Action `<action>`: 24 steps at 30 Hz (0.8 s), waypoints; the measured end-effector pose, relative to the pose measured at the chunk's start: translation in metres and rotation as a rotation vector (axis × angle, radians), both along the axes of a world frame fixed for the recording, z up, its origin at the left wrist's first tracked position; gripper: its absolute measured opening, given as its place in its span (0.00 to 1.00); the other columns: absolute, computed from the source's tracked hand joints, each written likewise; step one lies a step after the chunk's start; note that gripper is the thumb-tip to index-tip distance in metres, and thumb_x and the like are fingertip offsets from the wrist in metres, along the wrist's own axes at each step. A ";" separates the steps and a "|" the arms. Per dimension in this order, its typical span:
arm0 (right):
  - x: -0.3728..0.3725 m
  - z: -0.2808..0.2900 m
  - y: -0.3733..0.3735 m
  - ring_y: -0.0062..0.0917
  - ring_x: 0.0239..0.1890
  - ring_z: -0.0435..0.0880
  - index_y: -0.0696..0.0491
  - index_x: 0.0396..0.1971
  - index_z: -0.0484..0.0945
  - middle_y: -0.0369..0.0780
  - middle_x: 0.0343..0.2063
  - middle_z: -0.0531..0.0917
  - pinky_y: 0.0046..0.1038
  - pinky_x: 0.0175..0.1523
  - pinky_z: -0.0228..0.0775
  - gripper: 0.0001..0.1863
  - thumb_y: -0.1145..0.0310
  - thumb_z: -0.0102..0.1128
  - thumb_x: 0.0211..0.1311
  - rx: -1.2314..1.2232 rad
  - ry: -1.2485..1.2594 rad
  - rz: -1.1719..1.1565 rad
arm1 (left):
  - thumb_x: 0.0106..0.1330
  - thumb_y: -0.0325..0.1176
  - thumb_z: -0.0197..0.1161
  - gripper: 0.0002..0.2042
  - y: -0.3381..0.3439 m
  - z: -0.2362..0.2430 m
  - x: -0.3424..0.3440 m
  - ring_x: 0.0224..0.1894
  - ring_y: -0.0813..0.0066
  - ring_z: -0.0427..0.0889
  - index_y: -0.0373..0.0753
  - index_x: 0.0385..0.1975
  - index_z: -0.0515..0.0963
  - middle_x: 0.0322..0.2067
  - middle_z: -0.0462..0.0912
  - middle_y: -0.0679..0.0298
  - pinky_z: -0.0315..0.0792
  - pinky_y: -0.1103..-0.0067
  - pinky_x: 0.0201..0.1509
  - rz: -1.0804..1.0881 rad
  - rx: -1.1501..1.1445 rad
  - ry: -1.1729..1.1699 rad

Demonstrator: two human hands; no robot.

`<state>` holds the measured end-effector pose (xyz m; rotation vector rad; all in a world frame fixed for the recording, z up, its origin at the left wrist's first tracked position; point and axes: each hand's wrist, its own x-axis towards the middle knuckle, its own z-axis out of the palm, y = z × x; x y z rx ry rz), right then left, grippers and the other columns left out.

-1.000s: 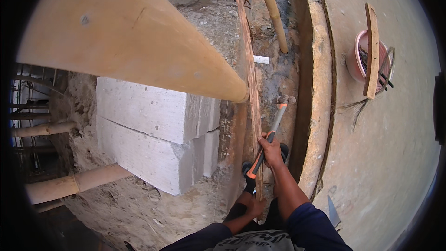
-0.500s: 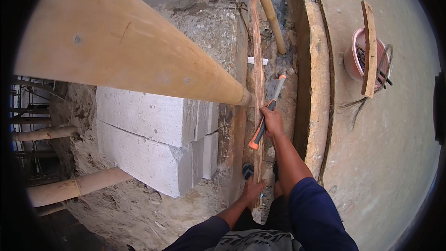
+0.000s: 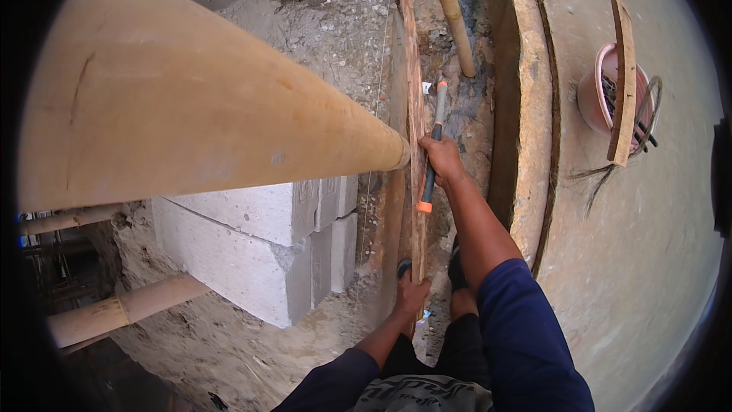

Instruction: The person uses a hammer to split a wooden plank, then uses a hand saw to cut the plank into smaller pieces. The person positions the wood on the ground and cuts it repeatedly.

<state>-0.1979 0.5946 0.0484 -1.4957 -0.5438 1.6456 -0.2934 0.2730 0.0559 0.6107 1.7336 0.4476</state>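
My left hand (image 3: pixel 412 294) is closed around the near end of a long, narrow wooden plank (image 3: pixel 415 99), which runs away from me along the trench. In my right hand (image 3: pixel 444 159) is a hammer (image 3: pixel 430 175) with a dark grip, a grey shaft and orange at both ends. Its far end lies near a small white piece (image 3: pixel 428 88) by the plank; the head's shape is hard to make out. My right fingers lie against the plank's right edge, beside the tip of a thick bamboo pole (image 3: pixel 252 114).
White blocks (image 3: pixel 229 240) are stacked on the left, and a thin string runs beside them. A second bamboo pole (image 3: pixel 450 15) stands ahead. To the right, past a concrete ledge (image 3: pixel 530 107), a pink bucket (image 3: pixel 593 95) carries a short board (image 3: pixel 624 84) and wire (image 3: pixel 650 107).
Both hands have moved slightly forward, the plank with them. The hammer has turned more upright and shifted left. The view has shifted a little, and the near bamboo pole covers more of the blocks.
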 end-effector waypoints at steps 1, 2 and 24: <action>-0.001 0.003 -0.001 0.24 0.27 0.76 0.64 0.33 0.77 0.40 0.26 0.78 0.33 0.36 0.69 0.14 0.68 0.62 0.53 -0.007 0.015 -0.003 | 0.60 0.37 0.63 0.19 -0.004 -0.001 -0.001 0.25 0.65 0.83 0.29 0.45 0.74 0.26 0.82 0.53 0.76 0.71 0.33 -0.016 -0.007 0.023; 0.000 0.004 -0.007 0.24 0.29 0.76 0.63 0.35 0.77 0.39 0.28 0.79 0.31 0.37 0.70 0.14 0.68 0.63 0.55 -0.006 -0.015 0.029 | 0.60 0.38 0.63 0.19 -0.009 -0.002 -0.001 0.26 0.64 0.83 0.30 0.45 0.74 0.26 0.82 0.52 0.76 0.71 0.34 -0.034 -0.015 0.046; 0.012 0.021 -0.118 0.28 0.39 0.79 0.67 0.47 0.76 0.45 0.35 0.82 0.30 0.48 0.70 0.23 0.64 0.59 0.58 0.006 -0.170 0.154 | 0.59 0.35 0.62 0.14 -0.113 0.003 0.026 0.25 0.70 0.81 0.30 0.37 0.73 0.23 0.79 0.60 0.74 0.71 0.31 0.070 -0.107 -0.118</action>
